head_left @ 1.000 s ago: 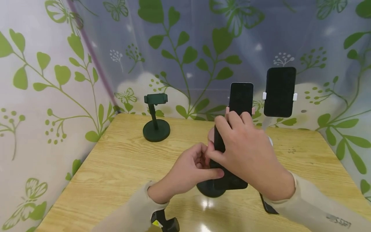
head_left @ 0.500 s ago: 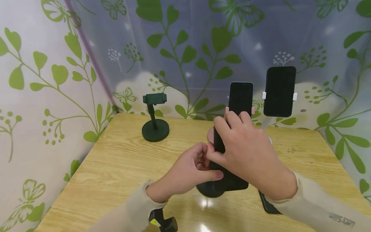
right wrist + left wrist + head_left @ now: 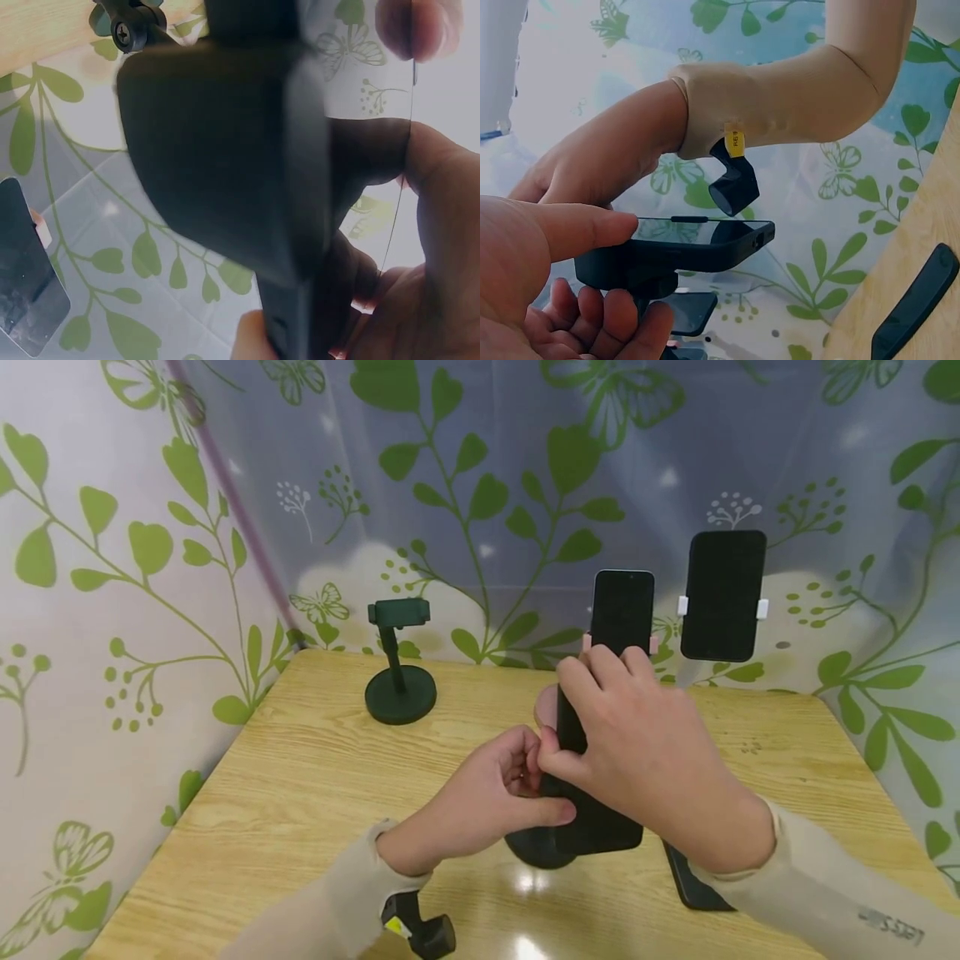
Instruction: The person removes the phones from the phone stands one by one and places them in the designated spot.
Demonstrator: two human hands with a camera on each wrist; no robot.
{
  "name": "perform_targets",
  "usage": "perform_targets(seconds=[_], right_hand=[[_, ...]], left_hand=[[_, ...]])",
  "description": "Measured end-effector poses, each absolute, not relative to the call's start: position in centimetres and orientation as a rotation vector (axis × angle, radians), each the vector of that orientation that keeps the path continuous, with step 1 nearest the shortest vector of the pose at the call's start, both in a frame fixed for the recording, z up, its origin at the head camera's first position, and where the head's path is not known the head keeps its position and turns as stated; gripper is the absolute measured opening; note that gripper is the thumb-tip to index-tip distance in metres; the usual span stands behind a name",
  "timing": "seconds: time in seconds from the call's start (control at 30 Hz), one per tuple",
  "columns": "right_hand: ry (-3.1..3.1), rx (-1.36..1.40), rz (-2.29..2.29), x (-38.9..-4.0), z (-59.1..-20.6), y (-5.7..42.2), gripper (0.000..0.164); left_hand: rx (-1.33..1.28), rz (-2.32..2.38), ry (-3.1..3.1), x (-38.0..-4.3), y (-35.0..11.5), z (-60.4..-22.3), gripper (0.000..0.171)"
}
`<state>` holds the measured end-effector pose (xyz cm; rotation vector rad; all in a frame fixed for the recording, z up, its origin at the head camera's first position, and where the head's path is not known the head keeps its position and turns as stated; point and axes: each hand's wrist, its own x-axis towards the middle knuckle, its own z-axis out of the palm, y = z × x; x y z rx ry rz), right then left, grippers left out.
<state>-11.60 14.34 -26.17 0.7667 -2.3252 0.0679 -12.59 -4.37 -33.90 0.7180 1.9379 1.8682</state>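
Observation:
A black phone [image 3: 600,827] sits against the clamp of a black phone stand, whose round base [image 3: 540,850] shows beneath it on the table. My left hand [image 3: 487,797] pinches the phone and clamp from the left. In the left wrist view its thumb lies on the phone's screen edge [image 3: 705,251], with the fingers curled under the dark clamp [image 3: 622,274]. My right hand [image 3: 648,747] grips the phone's upper part, thumb on the near left side and fingers over the far end. Up close in the right wrist view, the clamp's back [image 3: 217,157] is blurred.
A dark green phone stand [image 3: 401,685] without a phone stands at the back left. Behind my right hand are a phone in a pink holder [image 3: 622,606] and another in a white holder [image 3: 723,597]. One more phone [image 3: 693,881] lies flat under my right forearm.
Both hands keep their hold on the phone and stand. My right hand and the phone's upper part have shifted very slightly right; the view drifts a little.

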Motion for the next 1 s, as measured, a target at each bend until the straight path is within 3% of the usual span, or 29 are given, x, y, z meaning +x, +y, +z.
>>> perform_targets(seconds=[0.83, 1.0], right_hand=[[-2.351, 0.831, 0.099, -11.56, -25.87, 14.59, 0.034], [-2.341, 0.860, 0.110, -11.61, -25.89, 14.63, 0.033]], left_hand=[[0.813, 1.788, 1.879, -13.42, -4.74, -33.60, 0.039], [0.854, 1.752, 1.904, -13.58, -4.87, -33.62, 0.050]])
